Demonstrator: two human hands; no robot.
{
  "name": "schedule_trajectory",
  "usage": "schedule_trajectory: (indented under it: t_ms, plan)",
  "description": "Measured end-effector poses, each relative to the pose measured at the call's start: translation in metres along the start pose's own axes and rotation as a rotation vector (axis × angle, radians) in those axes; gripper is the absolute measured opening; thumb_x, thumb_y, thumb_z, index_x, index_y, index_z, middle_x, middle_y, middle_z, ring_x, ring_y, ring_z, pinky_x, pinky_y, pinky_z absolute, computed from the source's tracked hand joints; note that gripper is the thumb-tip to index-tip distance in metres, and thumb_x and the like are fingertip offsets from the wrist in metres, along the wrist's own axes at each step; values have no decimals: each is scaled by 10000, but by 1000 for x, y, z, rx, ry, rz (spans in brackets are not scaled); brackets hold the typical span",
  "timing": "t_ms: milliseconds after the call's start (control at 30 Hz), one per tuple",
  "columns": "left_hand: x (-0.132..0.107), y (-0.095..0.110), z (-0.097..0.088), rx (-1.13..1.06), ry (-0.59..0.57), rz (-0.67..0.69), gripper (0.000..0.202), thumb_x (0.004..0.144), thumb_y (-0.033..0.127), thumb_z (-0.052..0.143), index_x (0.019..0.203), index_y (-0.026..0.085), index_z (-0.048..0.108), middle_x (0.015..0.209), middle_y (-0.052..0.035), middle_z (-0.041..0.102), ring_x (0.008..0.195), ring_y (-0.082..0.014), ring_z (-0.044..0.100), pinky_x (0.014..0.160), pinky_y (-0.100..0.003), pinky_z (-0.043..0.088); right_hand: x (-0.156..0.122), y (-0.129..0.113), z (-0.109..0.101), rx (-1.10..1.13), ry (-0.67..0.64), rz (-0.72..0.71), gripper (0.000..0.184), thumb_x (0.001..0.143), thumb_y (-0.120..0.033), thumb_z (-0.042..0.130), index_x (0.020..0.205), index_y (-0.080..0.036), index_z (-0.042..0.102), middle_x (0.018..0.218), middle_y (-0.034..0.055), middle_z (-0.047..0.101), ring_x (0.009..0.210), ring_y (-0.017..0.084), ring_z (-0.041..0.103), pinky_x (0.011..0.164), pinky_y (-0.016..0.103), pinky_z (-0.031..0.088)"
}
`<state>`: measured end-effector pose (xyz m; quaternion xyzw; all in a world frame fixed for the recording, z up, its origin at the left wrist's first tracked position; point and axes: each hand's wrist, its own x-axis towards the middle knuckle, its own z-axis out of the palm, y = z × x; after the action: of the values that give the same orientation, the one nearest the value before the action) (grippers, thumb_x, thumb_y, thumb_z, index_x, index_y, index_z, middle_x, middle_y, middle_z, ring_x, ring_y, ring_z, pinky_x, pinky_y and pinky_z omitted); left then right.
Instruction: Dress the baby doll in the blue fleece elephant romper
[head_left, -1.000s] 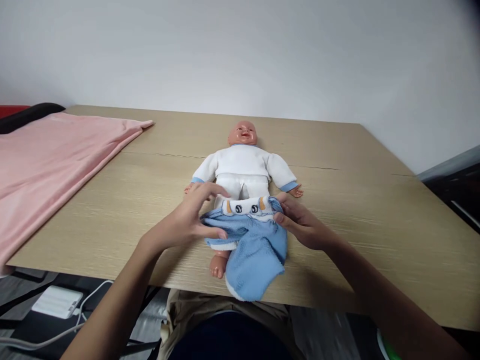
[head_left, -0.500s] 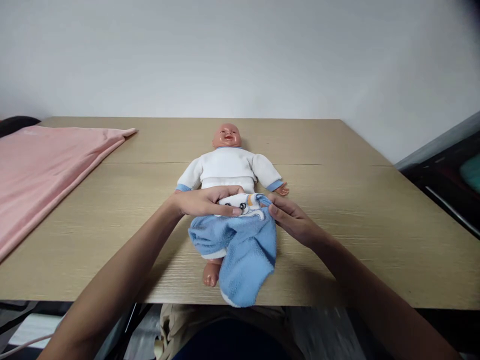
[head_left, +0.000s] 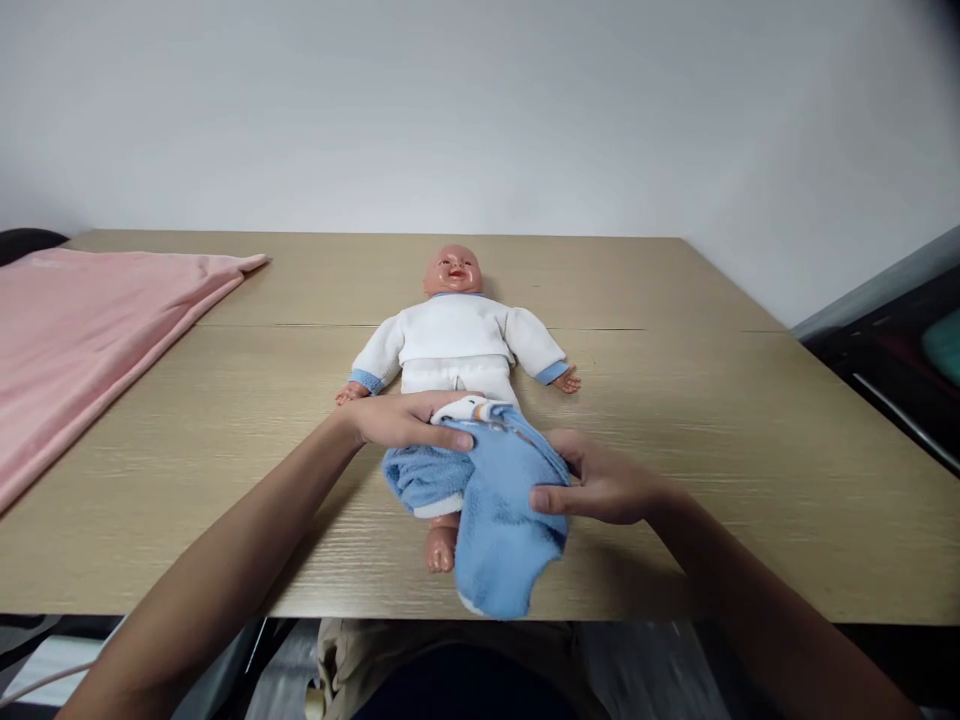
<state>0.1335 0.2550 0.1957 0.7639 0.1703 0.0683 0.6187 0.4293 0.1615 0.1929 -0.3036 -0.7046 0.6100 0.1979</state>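
A baby doll (head_left: 454, 272) lies on its back with its head toward the wall, dressed in a white top (head_left: 454, 330) with blue cuffs. Blue doll pants (head_left: 510, 520) with a white printed part cover its lower legs. One bare foot (head_left: 440, 549) pokes out of the leg on the left; the other foot is hidden inside the cloth. My left hand (head_left: 409, 420) grips the waist of the pants, thumb on top. Lower down on the right side, my right hand (head_left: 596, 480) pinches the blue cloth between thumb and fingers.
A pink cloth (head_left: 105, 340) is spread over the left part of the wooden table (head_left: 712, 450). The table's front edge runs just below the doll's feet. A dark object (head_left: 892, 360) stands beyond the right edge, and a pale wall rises behind.
My right hand has moved from the waistband down the right side of the pants, regripping there. The waist now sits slightly lower and folded, showing more of the doll's white lower clothing.
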Motion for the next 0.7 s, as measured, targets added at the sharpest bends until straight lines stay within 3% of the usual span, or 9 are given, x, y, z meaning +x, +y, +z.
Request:
schedule_trajectory:
  t_ms: [133,200,300,333,400,467,600,700]
  plan:
    - [-3,0,4,-39,103,-59,605,1025,658,711,1474,254,675,1431,-69,740,1372,-264,650,1214,-371,501,0,2,6,28,161,-87,499,1044,-684,648,1010,-188,682,941,26,610,855,179,573,771,290,527]
    - [-3,-1,5,-98,30,-27,662,970,690,764,1445,233,695,1356,-71,779,1274,-269,709,1131,-367,568,2,3,8,36,187,-42,514,1059,-699,612,1069,-191,690,953,27,628,855,179,583,782,297,544]
    - [-2,0,7,-140,-165,-10,718,792,645,947,1318,191,763,1218,-75,828,1141,-299,768,1012,-373,637,3,-1,10,60,33,29,540,995,-635,746,1310,-204,665,1058,38,690,905,191,628,787,294,564]
    - [-1,1,8,-114,-197,-44,677,758,592,987,1261,188,783,1178,-71,836,1101,-300,779,986,-372,647,3,-2,10,45,-19,44,540,949,-596,815,1294,-206,674,1028,25,694,877,184,624,752,275,552]
    - [-1,4,11,-39,-192,-105,556,758,495,1007,1173,187,803,1107,-61,836,1027,-286,785,932,-356,654,2,-5,9,-25,-73,60,408,888,-523,894,1060,-200,715,848,-23,641,741,147,563,638,234,479]
    - [0,7,14,-3,-163,-81,524,792,437,991,1207,187,790,1132,-64,821,1047,-278,775,931,-340,645,1,-6,9,-76,-61,30,350,899,-485,891,893,-198,690,773,-40,587,685,129,517,606,232,443]
    - [-2,4,12,-73,-140,25,558,919,486,883,1366,193,725,1273,-83,791,1169,-262,740,1032,-339,617,0,-2,13,-11,46,-118,340,1004,-520,775,989,-193,685,870,-5,623,759,153,571,695,264,509]
    - [-6,-4,10,-160,-60,-17,554,976,591,804,1366,207,718,1236,-65,803,1150,-238,738,1034,-334,615,3,2,18,94,99,-80,458,1073,-630,639,910,-202,629,792,-13,589,707,148,552,675,270,516]
